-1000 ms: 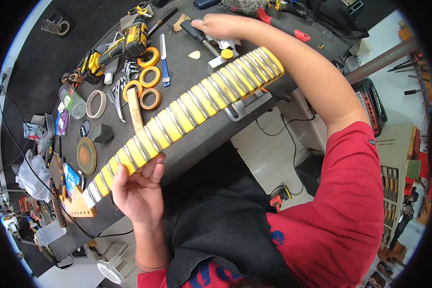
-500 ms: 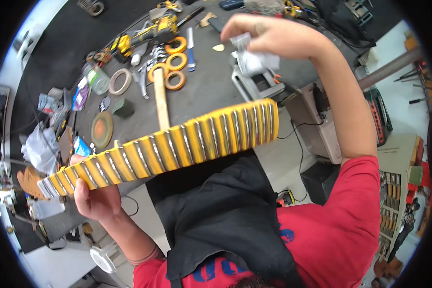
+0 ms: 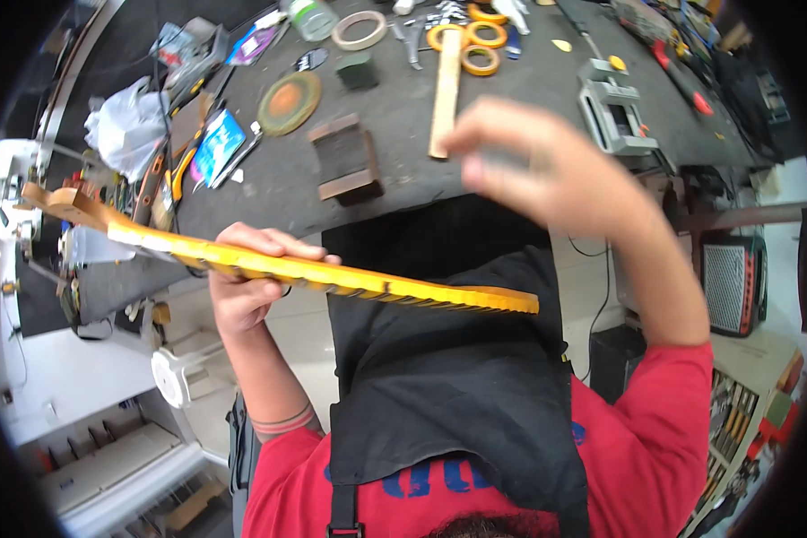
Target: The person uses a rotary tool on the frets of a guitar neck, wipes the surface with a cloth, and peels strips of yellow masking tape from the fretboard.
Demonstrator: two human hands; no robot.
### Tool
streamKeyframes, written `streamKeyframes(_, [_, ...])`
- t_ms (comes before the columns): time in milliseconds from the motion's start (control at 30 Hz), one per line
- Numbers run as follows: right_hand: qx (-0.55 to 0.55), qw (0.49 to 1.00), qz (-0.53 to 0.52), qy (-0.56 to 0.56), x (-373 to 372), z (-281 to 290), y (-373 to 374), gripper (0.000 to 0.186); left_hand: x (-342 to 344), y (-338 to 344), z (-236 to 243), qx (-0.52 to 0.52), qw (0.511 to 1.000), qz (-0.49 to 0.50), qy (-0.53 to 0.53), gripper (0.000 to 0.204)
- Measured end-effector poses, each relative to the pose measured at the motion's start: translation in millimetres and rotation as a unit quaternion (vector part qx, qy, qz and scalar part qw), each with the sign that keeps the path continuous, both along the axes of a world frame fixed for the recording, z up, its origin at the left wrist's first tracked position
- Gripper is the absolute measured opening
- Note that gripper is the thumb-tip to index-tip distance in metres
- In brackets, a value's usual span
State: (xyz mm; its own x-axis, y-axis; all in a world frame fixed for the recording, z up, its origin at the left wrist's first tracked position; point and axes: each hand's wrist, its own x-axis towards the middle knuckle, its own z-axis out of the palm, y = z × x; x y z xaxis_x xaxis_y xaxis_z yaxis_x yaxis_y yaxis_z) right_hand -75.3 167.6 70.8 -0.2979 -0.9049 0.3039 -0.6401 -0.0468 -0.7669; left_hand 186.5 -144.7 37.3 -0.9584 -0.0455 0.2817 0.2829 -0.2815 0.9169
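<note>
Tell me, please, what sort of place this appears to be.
Probably a guitar workshop: the left hand holds a long yellow-taped wooden guitar neck, and a grey metal vise and round orange tape rolls sit on the dark workbench.

My guitar neck point(image 3: 368, 281) is yellow with short dark stripes along its lower side, running into a tan headstock point(image 3: 70, 205). I wear a red shirt point(image 3: 641, 430) printed in blue under a black apron point(image 3: 439, 377). On the dark grey desk point(image 3: 403, 134) the tape rolls point(image 3: 481, 73) are orange, and a disc point(image 3: 289, 101) has an olive rim around an orange-brown centre.
</note>
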Motion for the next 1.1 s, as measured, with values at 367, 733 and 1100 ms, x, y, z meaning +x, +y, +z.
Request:
streamKeyframes(367, [-0.094, 0.978, -0.063, -0.173, 137.8, -53.1, -16.5, 0.048, -29.1, 2.0, -4.5, -0.114, 0.988, -0.1, 0.037, 0.036])
streamKeyframes(733, [-0.081, 0.964, -0.138, -0.214, 158.0, -56.2, -13.9, 0.04, -48.4, 22.4, -11.2, -0.201, 0.975, -0.094, 0.027, 0.038])
streamKeyframes(1100, [-0.016, 0.957, -0.119, -0.263, 151.7, -42.6, -14.9, 0.04, -44.5, 23.1, -8.3, -0.214, 0.973, -0.086, 0.012, 0.036])
